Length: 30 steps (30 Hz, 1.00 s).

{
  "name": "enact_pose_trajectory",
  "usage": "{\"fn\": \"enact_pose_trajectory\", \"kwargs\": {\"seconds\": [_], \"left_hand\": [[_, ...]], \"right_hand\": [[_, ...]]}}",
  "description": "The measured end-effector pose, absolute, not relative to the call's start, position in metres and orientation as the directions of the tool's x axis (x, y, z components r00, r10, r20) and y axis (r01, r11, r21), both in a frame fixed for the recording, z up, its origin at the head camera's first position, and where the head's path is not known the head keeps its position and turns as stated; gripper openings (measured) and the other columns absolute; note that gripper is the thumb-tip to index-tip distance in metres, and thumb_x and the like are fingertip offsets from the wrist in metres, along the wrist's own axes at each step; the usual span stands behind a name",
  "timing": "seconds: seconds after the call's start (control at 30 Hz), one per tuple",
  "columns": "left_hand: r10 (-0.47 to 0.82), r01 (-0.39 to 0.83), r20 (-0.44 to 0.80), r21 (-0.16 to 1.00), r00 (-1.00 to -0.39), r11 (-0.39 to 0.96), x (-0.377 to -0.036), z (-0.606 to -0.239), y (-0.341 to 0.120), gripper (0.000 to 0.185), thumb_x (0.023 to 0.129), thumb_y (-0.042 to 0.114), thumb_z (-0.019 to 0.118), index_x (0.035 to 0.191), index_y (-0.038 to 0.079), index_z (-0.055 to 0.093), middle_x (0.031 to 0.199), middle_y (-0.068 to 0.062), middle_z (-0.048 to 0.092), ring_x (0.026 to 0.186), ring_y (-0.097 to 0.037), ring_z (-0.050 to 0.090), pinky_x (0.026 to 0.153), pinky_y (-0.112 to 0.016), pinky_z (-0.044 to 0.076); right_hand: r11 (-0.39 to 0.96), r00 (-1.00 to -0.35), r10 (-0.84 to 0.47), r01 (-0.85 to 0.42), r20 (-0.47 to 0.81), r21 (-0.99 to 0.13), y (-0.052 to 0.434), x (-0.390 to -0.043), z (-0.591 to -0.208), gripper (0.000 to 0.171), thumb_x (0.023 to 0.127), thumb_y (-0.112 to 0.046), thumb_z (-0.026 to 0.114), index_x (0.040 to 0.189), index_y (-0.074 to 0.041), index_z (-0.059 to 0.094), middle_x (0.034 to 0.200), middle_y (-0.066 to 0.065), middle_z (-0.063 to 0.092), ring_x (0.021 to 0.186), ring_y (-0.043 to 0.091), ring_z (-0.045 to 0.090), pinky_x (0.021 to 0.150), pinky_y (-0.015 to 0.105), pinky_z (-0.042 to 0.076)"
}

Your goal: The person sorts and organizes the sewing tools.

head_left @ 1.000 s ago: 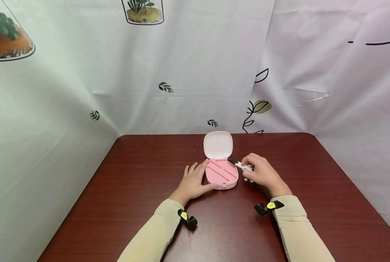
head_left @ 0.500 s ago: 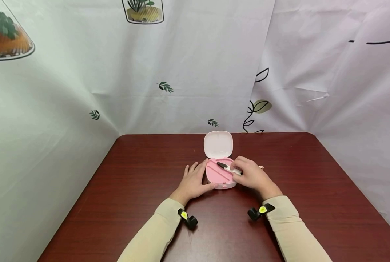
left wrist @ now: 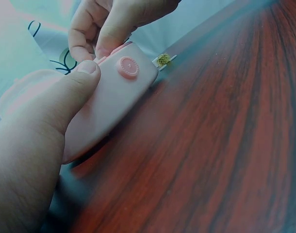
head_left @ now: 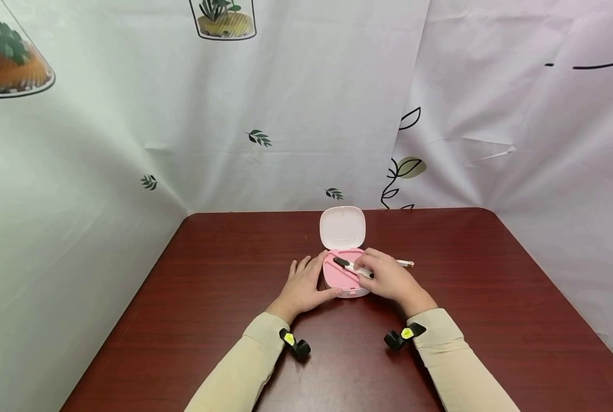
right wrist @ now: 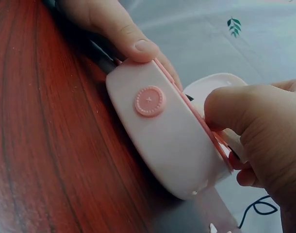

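A small pink case lies on the dark red table with its white lid standing open at the back. My left hand steadies the case from the left, thumb on its front edge beside the round pink button. My right hand pinches a thin white stick with a black tip and holds it over the case's pink ridged tray. The case's front wall fills the right wrist view.
Another thin stick with a gold end lies on the table just right of the case. White printed cloth walls enclose the table on the left, back and right.
My right hand has moved left with the black-tipped stick, from beside the case to over its tray. The left hand has stayed on the case.
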State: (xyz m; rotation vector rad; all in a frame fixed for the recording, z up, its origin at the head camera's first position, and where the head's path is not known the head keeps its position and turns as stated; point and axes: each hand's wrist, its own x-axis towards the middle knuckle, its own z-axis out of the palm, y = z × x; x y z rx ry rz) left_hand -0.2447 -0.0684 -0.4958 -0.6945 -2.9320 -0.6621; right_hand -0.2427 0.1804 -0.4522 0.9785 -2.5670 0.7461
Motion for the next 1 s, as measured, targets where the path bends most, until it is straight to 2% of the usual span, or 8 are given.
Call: {"fn": "enact_pose_trajectory", "kwargs": {"seconds": [0.27,0.6,1.0], "left_hand": [[0.415,0.439,0.149,0.389,-0.897,0.810,-0.244,-0.495,-0.069,0.103,0.084,0.076,0.056,0.163,0.018,0.021,0.163,0.002,0.032,0.147,-0.036,0.031,0.118,-0.064,0.011],[0.414,0.438,0.148,0.394,-0.898,0.808,-0.244,-0.493,-0.069,0.102,0.085,0.075,0.056,0.162,0.018,0.021,0.163,0.001,0.033,0.147,-0.036,0.031,0.118,-0.063,0.012],[0.410,0.431,0.140,0.394,-0.901,0.812,-0.245,-0.496,-0.068,0.104,0.084,0.078,0.055,0.163,0.020,0.021,0.163,0.001,0.033,0.147,-0.035,0.031,0.119,-0.062,0.011]], "right_hand": [[0.676,-0.765,-0.508,-0.639,0.397,-0.366,0.172,-0.239,-0.449,0.010,0.085,-0.006,0.069,0.092,-0.013,0.071,0.091,-0.003,0.059,0.077,0.012,0.053,0.071,0.032,0.050],[0.702,-0.779,-0.498,-0.620,0.380,-0.351,0.168,-0.238,-0.452,0.007,0.090,-0.010,0.069,0.095,-0.013,0.073,0.097,-0.001,0.060,0.080,0.012,0.057,0.074,0.034,0.053],[0.692,-0.789,-0.475,-0.608,0.389,-0.389,0.170,-0.239,-0.454,0.005,0.088,-0.010,0.066,0.087,-0.015,0.067,0.087,-0.005,0.052,0.074,0.009,0.050,0.068,0.030,0.047]]}}
